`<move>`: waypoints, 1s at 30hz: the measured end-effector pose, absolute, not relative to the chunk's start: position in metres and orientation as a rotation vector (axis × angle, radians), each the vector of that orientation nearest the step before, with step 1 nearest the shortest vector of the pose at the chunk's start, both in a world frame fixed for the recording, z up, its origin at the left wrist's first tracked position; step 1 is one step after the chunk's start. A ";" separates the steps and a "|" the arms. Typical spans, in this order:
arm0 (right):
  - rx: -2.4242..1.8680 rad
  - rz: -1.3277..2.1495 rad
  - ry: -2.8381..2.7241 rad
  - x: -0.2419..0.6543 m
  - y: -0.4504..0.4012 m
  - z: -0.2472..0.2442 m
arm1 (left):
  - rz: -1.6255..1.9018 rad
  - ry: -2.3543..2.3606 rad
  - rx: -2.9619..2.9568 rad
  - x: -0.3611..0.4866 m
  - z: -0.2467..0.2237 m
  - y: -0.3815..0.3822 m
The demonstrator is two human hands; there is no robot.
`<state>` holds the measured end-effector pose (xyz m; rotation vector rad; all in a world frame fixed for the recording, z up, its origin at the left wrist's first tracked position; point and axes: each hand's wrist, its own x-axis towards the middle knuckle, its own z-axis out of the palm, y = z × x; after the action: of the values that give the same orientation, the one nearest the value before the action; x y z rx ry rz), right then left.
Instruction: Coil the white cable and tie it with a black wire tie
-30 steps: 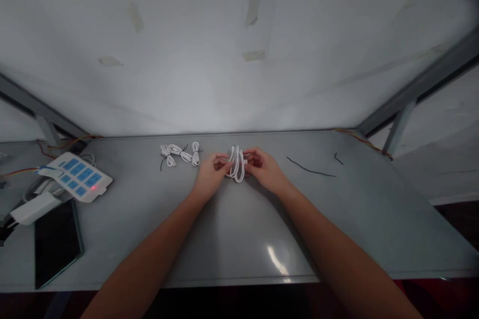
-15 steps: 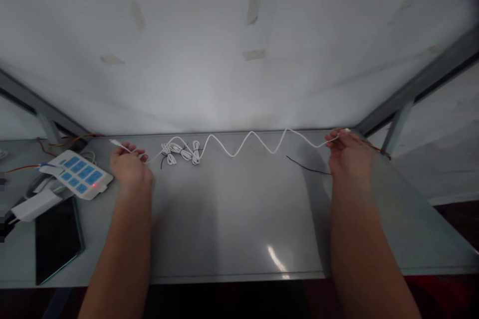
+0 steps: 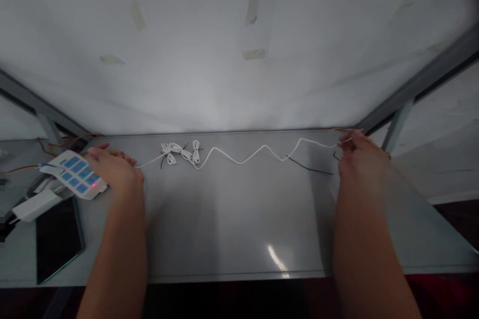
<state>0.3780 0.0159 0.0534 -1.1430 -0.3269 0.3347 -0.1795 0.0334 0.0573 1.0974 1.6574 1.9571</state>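
Note:
A long white cable [image 3: 240, 162] runs in zigzag bends across the grey table [image 3: 239, 229], one end at each hand. My left hand [image 3: 114, 165], beside the power strip, is closed on the cable's left part; the cable's left tip is hidden. At the right, my right hand [image 3: 354, 152] pinches the other end. Several white cable coils [image 3: 176, 152] bound with black ties lie near the back edge, and the long cable passes by them. A thin black tie [image 3: 310, 168] lies left of my right hand.
At the left are a white power strip [image 3: 84, 175] with blue sockets and a red light, a white adapter [image 3: 37, 204] and a dark tablet [image 3: 59, 241]. A white wall [image 3: 224, 89] stands behind the table, with metal posts at both sides.
Both hands have moved outward, the left one over the power strip's edge. The white cable is stretched longer, with flatter, shifted bends, and its left tip is now out of sight.

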 end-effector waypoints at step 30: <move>-1.188 0.864 -1.632 0.206 -0.025 0.045 | 1.270 1.093 2.134 -0.010 0.034 -0.021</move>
<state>0.2058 -0.0250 0.0446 -1.1883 -1.6325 0.8642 -0.0099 -0.0209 0.0339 2.1341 1.0935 1.2699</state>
